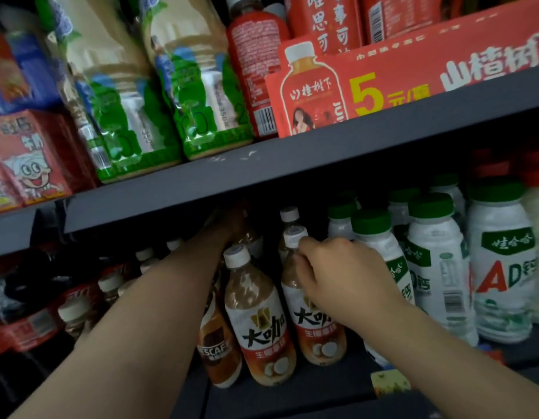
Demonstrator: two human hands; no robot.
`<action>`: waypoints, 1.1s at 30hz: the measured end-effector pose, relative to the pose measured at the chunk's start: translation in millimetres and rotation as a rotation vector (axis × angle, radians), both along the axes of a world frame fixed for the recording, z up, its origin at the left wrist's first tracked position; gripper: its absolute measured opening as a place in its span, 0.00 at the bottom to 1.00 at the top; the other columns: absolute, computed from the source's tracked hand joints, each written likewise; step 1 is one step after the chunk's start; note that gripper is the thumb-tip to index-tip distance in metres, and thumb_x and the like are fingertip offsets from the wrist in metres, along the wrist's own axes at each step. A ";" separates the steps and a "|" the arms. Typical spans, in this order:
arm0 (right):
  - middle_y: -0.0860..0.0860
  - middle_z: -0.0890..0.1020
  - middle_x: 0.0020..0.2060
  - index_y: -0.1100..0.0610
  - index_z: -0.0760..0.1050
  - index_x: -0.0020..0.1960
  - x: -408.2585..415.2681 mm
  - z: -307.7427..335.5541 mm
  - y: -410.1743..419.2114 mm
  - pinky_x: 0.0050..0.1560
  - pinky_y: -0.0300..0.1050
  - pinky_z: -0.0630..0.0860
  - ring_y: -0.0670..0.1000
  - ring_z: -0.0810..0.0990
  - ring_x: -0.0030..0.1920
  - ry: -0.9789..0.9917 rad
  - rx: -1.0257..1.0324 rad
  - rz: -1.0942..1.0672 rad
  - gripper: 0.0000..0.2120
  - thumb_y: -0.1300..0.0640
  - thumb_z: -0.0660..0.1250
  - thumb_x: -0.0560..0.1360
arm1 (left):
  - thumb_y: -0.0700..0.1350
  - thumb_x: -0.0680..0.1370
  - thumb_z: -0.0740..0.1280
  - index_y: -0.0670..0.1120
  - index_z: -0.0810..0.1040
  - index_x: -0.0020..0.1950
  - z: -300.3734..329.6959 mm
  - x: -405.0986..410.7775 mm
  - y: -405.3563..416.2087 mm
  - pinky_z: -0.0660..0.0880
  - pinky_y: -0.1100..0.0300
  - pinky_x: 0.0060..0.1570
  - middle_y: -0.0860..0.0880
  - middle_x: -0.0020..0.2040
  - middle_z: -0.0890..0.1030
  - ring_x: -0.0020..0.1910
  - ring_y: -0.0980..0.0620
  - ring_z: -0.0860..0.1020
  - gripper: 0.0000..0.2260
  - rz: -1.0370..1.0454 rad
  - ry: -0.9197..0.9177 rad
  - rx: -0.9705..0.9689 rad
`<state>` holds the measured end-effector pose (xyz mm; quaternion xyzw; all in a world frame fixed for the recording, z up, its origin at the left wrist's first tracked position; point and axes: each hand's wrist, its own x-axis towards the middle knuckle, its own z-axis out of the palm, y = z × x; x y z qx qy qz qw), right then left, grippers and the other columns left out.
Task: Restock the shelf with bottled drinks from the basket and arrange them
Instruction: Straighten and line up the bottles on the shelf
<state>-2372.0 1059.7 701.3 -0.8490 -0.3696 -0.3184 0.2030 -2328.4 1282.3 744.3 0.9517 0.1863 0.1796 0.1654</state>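
Lower shelf [292,388]: right hand [346,276] grips coffee bottle [315,322] (seemingly).

The shelf [292,164] edge looks like matt dark painted metal, lightly scuffed. The coffee bottles [262,313] are clear glossy plastic with smooth caps. The red promotional sign [413,74] looks like printed card.
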 end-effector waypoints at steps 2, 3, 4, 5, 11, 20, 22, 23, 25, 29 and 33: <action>0.49 0.72 0.18 0.55 0.72 0.29 -2.4 3.5 -2.4 0.25 0.32 0.38 0.50 0.69 0.16 0.016 -0.009 0.008 0.10 0.53 0.71 0.65 | 0.38 0.79 0.59 0.46 0.73 0.45 4.0 -7.1 -4.6 0.68 0.72 0.33 0.47 0.43 0.74 0.41 0.53 0.73 0.06 -0.036 -0.028 -0.009; 0.49 0.73 0.20 0.56 0.73 0.31 -5.2 4.0 -4.0 0.24 0.34 0.40 0.51 0.70 0.18 0.017 -0.018 0.010 0.10 0.53 0.70 0.67 | 0.37 0.78 0.60 0.44 0.73 0.45 5.1 -11.1 -7.4 0.66 0.68 0.35 0.46 0.42 0.73 0.41 0.53 0.71 0.05 -0.058 -0.014 0.005; 0.50 0.73 0.23 0.56 0.72 0.35 -6.2 3.3 -4.3 0.23 0.36 0.43 0.51 0.69 0.21 -0.005 -0.005 0.023 0.10 0.53 0.67 0.72 | 0.37 0.78 0.60 0.42 0.74 0.49 7.2 -16.6 -11.8 0.63 0.66 0.38 0.46 0.43 0.73 0.43 0.52 0.71 0.04 -0.107 0.001 0.051; 0.49 0.71 0.26 0.55 0.70 0.39 -7.0 4.9 -4.6 0.24 0.38 0.47 0.51 0.66 0.24 0.007 -0.008 0.045 0.09 0.52 0.61 0.76 | 0.39 0.78 0.61 0.41 0.74 0.53 8.0 -19.0 -13.6 0.63 0.66 0.41 0.46 0.45 0.73 0.45 0.51 0.71 0.06 -0.141 -0.010 0.055; 0.47 0.61 0.27 0.53 0.67 0.42 -17.5 20.7 -6.5 0.24 0.40 0.53 0.52 0.66 0.32 0.130 0.049 0.058 0.09 0.52 0.54 0.78 | 0.49 0.78 0.62 0.43 0.72 0.62 11.4 -39.9 -18.7 0.69 0.61 0.47 0.46 0.52 0.76 0.49 0.50 0.76 0.16 -0.224 0.075 0.138; 0.57 0.80 0.44 0.61 0.76 0.51 -19.1 38.4 8.5 0.43 0.47 0.74 0.57 0.79 0.46 0.216 0.144 0.162 0.10 0.58 0.58 0.78 | 0.45 0.80 0.56 0.44 0.70 0.67 22.8 -114.0 -20.8 0.70 0.55 0.58 0.41 0.64 0.76 0.61 0.42 0.74 0.16 -0.064 -0.076 0.289; 0.59 0.81 0.51 0.62 0.77 0.53 -12.1 45.6 25.9 0.50 0.49 0.76 0.58 0.79 0.51 0.225 0.101 0.180 0.11 0.61 0.58 0.77 | 0.46 0.78 0.57 0.42 0.75 0.60 4.7 -149.5 -32.0 0.75 0.50 0.47 0.37 0.55 0.79 0.53 0.38 0.77 0.15 0.017 -0.327 0.431; 0.59 0.81 0.52 0.62 0.78 0.54 -8.5 48.2 35.5 0.52 0.48 0.76 0.58 0.78 0.52 0.215 0.063 0.170 0.11 0.61 0.58 0.77 | 0.48 0.77 0.58 0.40 0.76 0.56 -9.9 -164.7 -37.2 0.75 0.51 0.42 0.37 0.50 0.79 0.49 0.37 0.78 0.15 0.037 -0.411 0.469; 0.58 0.81 0.53 0.61 0.79 0.54 -2.3 50.5 55.1 0.53 0.47 0.76 0.57 0.79 0.52 0.189 -0.006 0.142 0.12 0.63 0.58 0.77 | 0.51 0.75 0.60 0.39 0.74 0.54 -45.8 -183.6 -42.9 0.76 0.51 0.38 0.38 0.48 0.77 0.46 0.38 0.77 0.17 0.073 -0.508 0.422; 0.57 0.82 0.51 0.59 0.78 0.52 -0.6 44.7 80.4 0.52 0.47 0.78 0.56 0.79 0.51 0.248 -0.028 0.079 0.11 0.65 0.59 0.76 | 0.50 0.70 0.71 0.38 0.66 0.65 -99.1 -188.1 -44.9 0.72 0.55 0.50 0.38 0.59 0.72 0.58 0.41 0.73 0.29 0.147 -0.526 -0.058; 0.58 0.82 0.51 0.59 0.77 0.54 3.4 50.0 83.9 0.51 0.50 0.78 0.58 0.79 0.51 0.090 -0.055 0.035 0.10 0.61 0.59 0.77 | 0.50 0.69 0.72 0.44 0.63 0.68 -115.2 -181.8 -38.1 0.73 0.57 0.50 0.44 0.62 0.71 0.58 0.47 0.73 0.32 0.141 -0.463 -0.281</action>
